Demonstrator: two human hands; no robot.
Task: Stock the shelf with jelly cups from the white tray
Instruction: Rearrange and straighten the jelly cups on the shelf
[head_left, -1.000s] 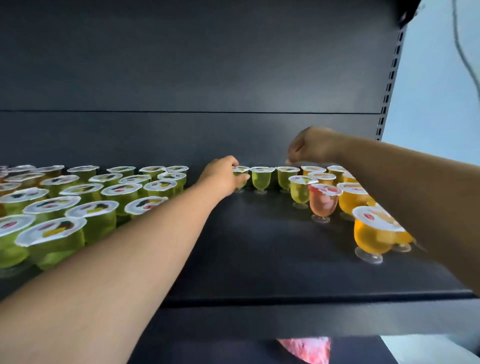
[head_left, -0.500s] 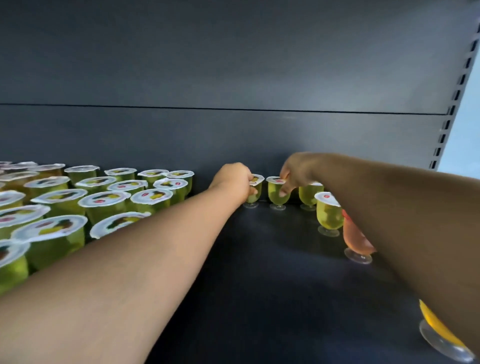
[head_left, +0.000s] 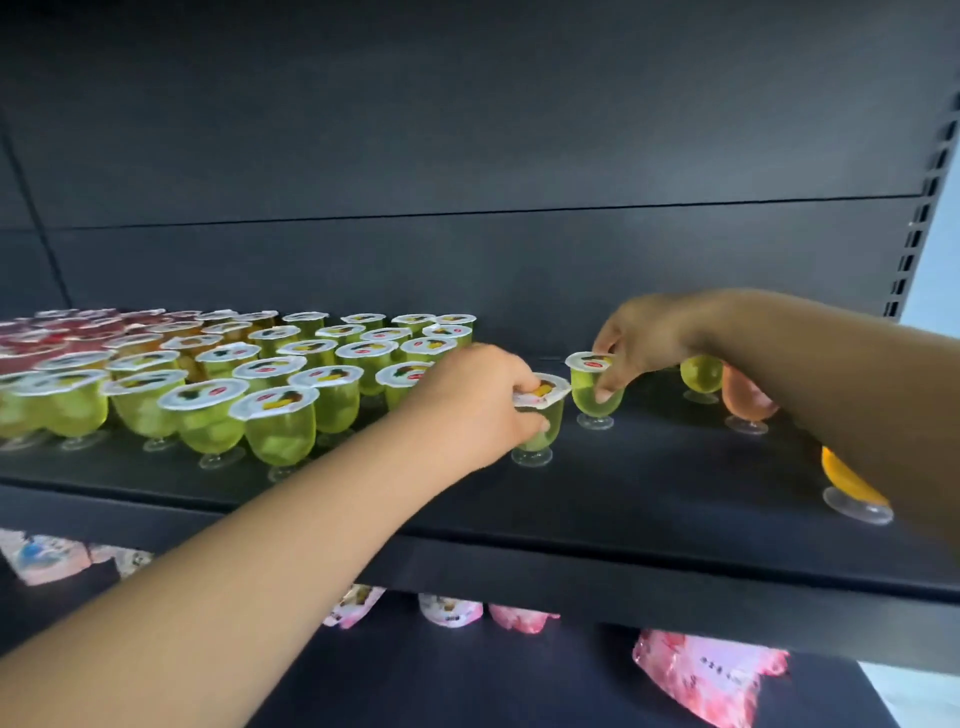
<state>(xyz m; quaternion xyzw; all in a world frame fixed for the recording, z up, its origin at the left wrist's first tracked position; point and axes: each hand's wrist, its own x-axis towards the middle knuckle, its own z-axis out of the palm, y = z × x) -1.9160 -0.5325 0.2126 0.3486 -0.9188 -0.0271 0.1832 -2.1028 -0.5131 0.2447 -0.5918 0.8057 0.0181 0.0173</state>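
Two green jelly cups stand side by side near the middle of the dark shelf (head_left: 649, 499), each on its small clear foot and each in a hand. The left hand (head_left: 480, 402) curls round the nearer green cup (head_left: 540, 421), thumb on the peeled-looking foil lid and fingers wrapped about the bowl, with the foot resting on the shelf board. Just to its right, the right hand (head_left: 641, 338) reaches down from above and pinches the second green cup (head_left: 595, 387) at the rim, thumb on the near side of the bowl, fingers bent over the lid; that cup also stands upright on the board, close to the first, though whether their lids touch cannot be told. To the left of both, a dense block of green cups (head_left: 280, 410) fills the shelf in rows, lids nearly touching, and at the far left back the rows turn to orange and red cups (head_left: 62, 338). Behind the right forearm, a further green cup (head_left: 701, 376) stands near the back panel, a pinkish cup (head_left: 748, 402) just beside it, and an orange cup (head_left: 852, 491) sits nearer the front edge, largely hidden by the arm. Under the board, on the lower shelf, lie pink and white packets (head_left: 711, 675), some close under the shelf lip and one larger at the lower right
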